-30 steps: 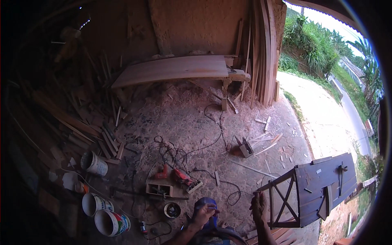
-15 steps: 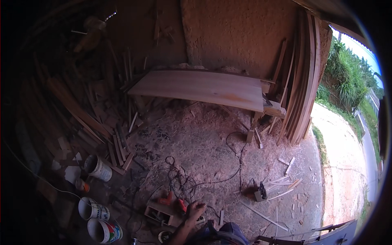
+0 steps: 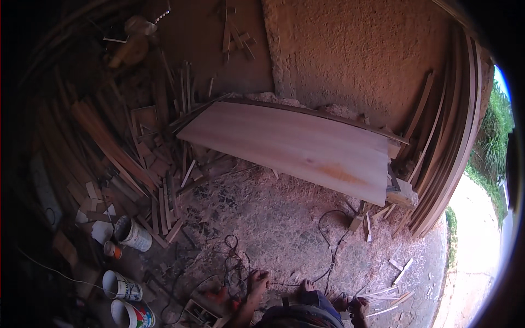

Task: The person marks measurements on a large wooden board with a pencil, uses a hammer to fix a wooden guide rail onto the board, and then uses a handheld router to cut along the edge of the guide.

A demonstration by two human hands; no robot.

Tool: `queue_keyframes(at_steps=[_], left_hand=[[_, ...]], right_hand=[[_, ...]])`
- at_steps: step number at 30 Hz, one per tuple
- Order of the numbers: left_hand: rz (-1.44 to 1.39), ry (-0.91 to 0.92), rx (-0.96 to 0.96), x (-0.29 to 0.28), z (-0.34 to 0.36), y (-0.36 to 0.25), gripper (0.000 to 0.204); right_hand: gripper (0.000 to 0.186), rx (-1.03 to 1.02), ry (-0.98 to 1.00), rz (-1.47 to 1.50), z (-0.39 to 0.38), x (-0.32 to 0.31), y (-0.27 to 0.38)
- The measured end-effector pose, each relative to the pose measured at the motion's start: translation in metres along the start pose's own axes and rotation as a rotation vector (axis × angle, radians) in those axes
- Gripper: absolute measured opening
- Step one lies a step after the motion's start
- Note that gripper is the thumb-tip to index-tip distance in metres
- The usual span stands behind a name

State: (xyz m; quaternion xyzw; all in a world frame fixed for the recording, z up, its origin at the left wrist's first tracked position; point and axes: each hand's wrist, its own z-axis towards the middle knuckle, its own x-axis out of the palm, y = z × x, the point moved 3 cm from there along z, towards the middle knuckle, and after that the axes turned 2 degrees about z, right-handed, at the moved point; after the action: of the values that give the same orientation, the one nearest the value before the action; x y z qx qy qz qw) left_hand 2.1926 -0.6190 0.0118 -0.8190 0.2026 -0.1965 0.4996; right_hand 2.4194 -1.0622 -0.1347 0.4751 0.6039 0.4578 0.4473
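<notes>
Left hand [image 3: 257,283] reaches forward, fingers spread open, above tangled cables [image 3: 232,262]; right hand's grip unclear.

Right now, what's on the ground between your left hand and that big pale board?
In the head view, between the left hand and the pale board lies sawdust-strewn ground with tangled black cables; nothing larger.
</notes>
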Motion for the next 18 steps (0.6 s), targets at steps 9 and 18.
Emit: queue_keyframes(at_steps=[9, 18], left_hand=[[-0.006, -0.132, 0.133, 0.060, 0.176, -0.134, 0.013], [0.112, -0.090, 0.320, 0.080, 0.453, -0.247, 0.013]], right_hand=[[0.057, -0.085, 0.428, 0.169, 0.219, 0.232, 0.264], [0.059, -0.180, 0.455, 0.125, 0.311, 0.424, 0.304]])
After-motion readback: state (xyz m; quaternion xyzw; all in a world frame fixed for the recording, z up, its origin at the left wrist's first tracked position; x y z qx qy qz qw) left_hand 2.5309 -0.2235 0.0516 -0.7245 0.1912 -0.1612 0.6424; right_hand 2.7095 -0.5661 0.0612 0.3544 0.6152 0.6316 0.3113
